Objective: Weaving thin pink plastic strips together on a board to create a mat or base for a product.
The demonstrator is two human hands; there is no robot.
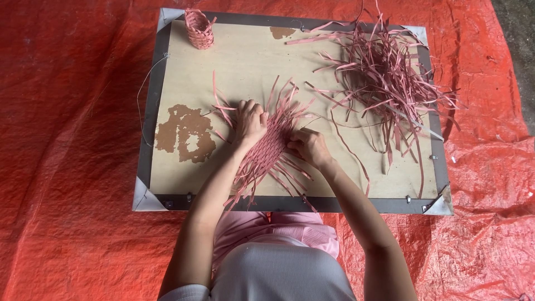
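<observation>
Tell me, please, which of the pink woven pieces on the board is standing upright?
The small woven basket at the board's far left corner; the flat woven mat lies under both hands.

A small woven pink basket [199, 29] is standing upright at the far left corner of the worktop [245, 61], whose pale surface is showing brown peeled patches [185, 132]. An orange tarp [67, 167] is lying crumpled underneath, spreading out on every side.
</observation>
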